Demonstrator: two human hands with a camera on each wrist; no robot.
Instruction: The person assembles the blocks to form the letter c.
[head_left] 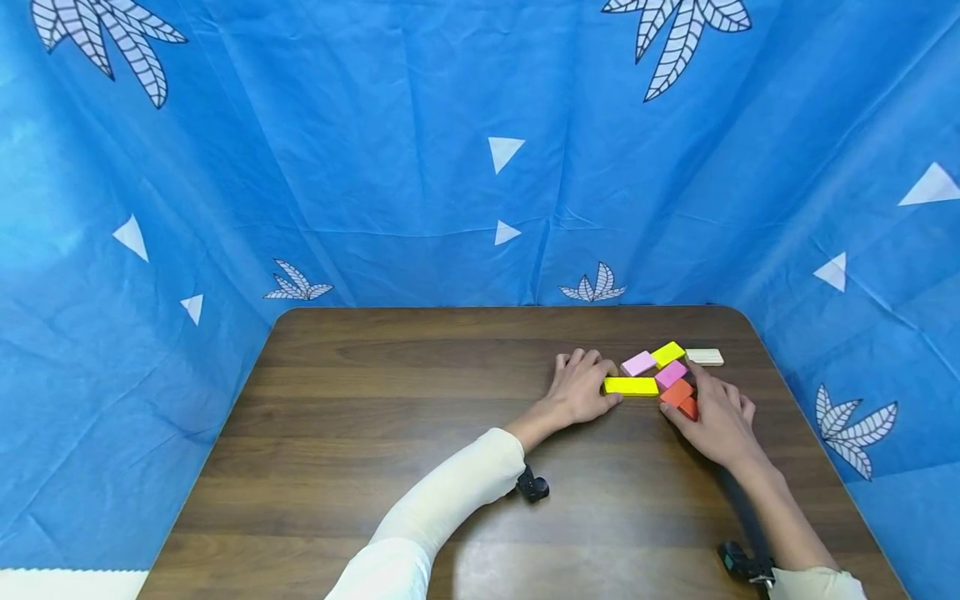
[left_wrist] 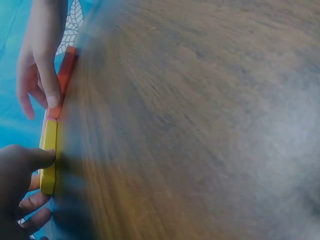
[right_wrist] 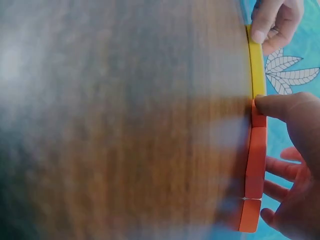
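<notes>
Several flat coloured blocks lie together on the table. My left hand (head_left: 581, 387) pinches the left end of a long yellow block (head_left: 631, 387), thumb on the near side and fingers on the far side. My right hand (head_left: 720, 417) holds an orange block (head_left: 677, 392), its thumb on the near left corner and its index finger reaching along the far right side. A red-orange block (head_left: 688, 408) sits against the orange one, partly under that hand. A darker pink block (head_left: 671, 375) touches the orange block. In the right wrist view the yellow block (right_wrist: 257, 65) meets the orange block (right_wrist: 259, 115).
Behind lie a light pink block (head_left: 638, 364), a second yellow block (head_left: 667, 354) and a cream block (head_left: 704, 357). The brown wooden table (head_left: 360, 400) ends at a blue patterned curtain (head_left: 420, 167). Black cameras (head_left: 532, 486) are strapped at the wrists.
</notes>
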